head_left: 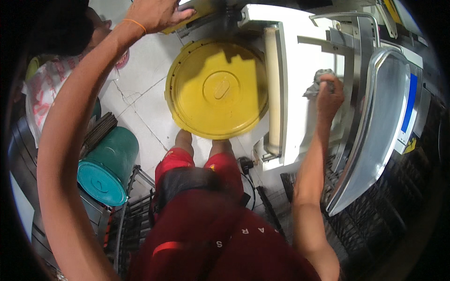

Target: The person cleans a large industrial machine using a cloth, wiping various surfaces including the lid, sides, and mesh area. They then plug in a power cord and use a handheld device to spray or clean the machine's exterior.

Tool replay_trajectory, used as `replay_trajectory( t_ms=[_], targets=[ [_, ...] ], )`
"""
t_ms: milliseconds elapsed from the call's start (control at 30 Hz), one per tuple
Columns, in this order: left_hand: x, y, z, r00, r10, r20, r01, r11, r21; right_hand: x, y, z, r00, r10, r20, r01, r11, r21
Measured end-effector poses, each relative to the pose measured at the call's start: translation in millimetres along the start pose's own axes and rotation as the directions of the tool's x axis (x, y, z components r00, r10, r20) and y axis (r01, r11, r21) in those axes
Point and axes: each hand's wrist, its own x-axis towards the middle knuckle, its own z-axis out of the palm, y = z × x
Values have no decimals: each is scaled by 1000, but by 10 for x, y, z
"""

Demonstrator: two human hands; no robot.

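My right hand point(331, 93) is closed round a crumpled grey cloth point(322, 78), which it presses against the white panel of a machine point(300, 112) on my right. A cream roller point(273, 91) runs along that machine's left side, and a metal-framed curved guard point(375, 126) stands to the right of the hand. My left arm reaches far forward. My left hand point(159, 15), with an orange band at its wrist, is partly cut off by the top edge. Its thumb is stretched out, near a yellow surface point(201, 10), and no held thing shows in it.
A large round yellow lid point(220, 89) lies in front of my legs. To the left are a teal lidded bucket point(110, 164), flattened brown cardboard point(99, 132) and a plastic bag point(49, 89). A cable plug point(246, 163) hangs below the machine. Part of another person point(96, 30) shows at upper left.
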Motion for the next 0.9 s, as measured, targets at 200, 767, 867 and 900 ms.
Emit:
replay_trajectory(
  t_ms=[200, 767, 867, 900],
  targets=[
    [-7, 25, -32, 999, 1, -37, -1, 1000, -1, -88, -338, -253, 926, 376, -31, -332, 850, 408],
    [50, 9, -49, 999, 27, -25, -27, 999, -32, -281, -94, 146, 992, 81, -100, -115, 905, -409],
    [-11, 40, -49, 1000, 13, -15, -14, 1000, -28, -451, -154, 65, 996, 86, 18, -73, 926, -370],
    [1, 23, -62, 1000, 5, -19, -5, 1000, -11, -553, -194, 22, 994, 64, 84, -30, 935, -352]
  ],
)
